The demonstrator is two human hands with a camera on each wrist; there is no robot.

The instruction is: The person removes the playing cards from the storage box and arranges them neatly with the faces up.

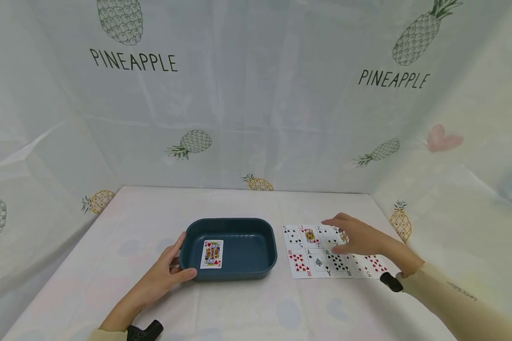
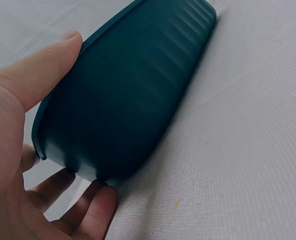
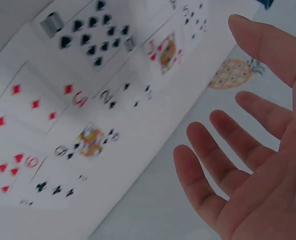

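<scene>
On the worktop [image 1: 247, 303], draped in a pale cloth, a dark blue tray [image 1: 232, 227] sits a little left of centre with a single king of hearts [image 1: 212, 254] lying face up on its floor, toward the left end. The left hand [image 1: 170, 272] grasps the tray's near-left corner, thumb along the rim and fingers curled under the outer wall, as the left wrist view shows. To the right of the tray, just apart from it, two rows of playing cards [image 1: 320, 263] lie face up, edges touching. The right hand [image 1: 356, 237] hovers over the far row with its grip released, fingers spread and relaxed, holding nothing. The cards look thin, light and slick, and lying flat on cloth they probably give little edge to catch; sliding one clear of its neighbours or lifting a corner with a fingertip seems the likeliest way in. The tray looks like stiff, ribbed plastic, light enough to steady with one hand at the rim.
</scene>
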